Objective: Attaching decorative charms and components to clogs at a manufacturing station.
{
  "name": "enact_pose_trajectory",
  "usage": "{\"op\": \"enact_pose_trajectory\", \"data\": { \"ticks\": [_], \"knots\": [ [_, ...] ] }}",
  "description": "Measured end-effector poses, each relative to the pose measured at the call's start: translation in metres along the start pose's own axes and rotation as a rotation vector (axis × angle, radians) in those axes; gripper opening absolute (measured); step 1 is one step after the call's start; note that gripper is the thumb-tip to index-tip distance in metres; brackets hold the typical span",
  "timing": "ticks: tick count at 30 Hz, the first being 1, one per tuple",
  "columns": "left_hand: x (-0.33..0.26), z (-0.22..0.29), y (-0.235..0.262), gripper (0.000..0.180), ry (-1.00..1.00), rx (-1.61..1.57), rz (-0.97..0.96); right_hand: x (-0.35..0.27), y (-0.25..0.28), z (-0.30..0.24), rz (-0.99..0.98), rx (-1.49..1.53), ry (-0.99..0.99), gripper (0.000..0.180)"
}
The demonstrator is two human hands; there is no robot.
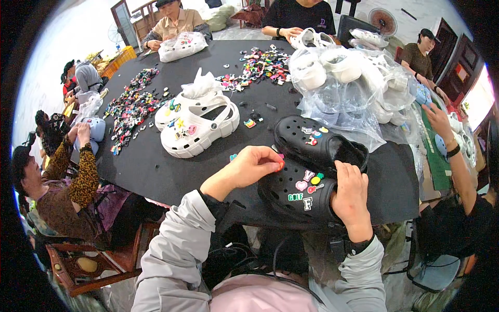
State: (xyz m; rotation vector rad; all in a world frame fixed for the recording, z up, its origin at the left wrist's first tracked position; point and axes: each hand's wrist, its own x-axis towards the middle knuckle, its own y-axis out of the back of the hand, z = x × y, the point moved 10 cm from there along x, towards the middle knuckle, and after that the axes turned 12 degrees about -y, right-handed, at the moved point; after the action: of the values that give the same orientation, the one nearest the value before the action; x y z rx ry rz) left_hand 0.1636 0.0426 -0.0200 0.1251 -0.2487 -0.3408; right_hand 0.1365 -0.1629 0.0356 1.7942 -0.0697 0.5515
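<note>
**Left hand [249, 167] pinches a red charm [281, 166] at a black clog [278, 187]**

The left thumb and forefinger are together on the charm, over the toe of the near black clog; whether it touches the shoe, I cannot tell. The right hand [352, 196] is clamped on the same clog at its heel end. Letter pieces, a heart [301, 185], a pineapple [316, 180] and a guitar [312, 189] already sit on its upper.

Just beyond lies a second black clog [291, 132], also decorated. Left of it, white clogs [179, 147] stand on the black table [396, 179]. Farther off are heaps of loose charms [134, 101] and, to the right, clear plastic bags [330, 112] with more white shoes. At the left edge, a seated person [65, 205] holds a blue clog [96, 129].
</note>
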Motion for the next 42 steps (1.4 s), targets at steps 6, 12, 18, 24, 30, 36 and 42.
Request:
{"op": "enact_pose_trajectory", "data": {
  "ticks": [6,12,18,24,30,36,42],
  "knots": [
    [0.000,-0.018,0.025,0.013,0.040,0.197,0.190,-0.001,-0.002,-0.002,0.012,-0.006,0.009,0.046],
    [-0.021,-0.048,0.093,0.015,0.082,0.511,0.351,0.003,-0.007,-0.003,-0.028,-0.020,0.004,0.044],
    [-0.035,-0.067,0.098,0.018,0.072,0.550,0.348,0.013,-0.013,0.013,-0.135,-0.063,-0.006,0.043],
    [-0.052,-0.077,0.107,0.016,0.019,0.271,0.474,0.020,-0.009,0.013,-0.084,-0.156,0.174,0.007],
    [-0.051,-0.072,0.105,0.010,-0.029,0.510,0.450,-0.011,0.037,0.056,0.035,-0.132,0.100,0.010],
    [-0.074,-0.071,0.103,0.014,0.004,0.513,0.466,-0.071,0.124,0.182,0.173,-0.261,-0.316,0.023],
    [-0.099,-0.031,0.051,0.046,-0.059,1.026,0.273,-0.132,0.180,0.310,0.158,-0.643,-0.814,0.012]
  ]
}}
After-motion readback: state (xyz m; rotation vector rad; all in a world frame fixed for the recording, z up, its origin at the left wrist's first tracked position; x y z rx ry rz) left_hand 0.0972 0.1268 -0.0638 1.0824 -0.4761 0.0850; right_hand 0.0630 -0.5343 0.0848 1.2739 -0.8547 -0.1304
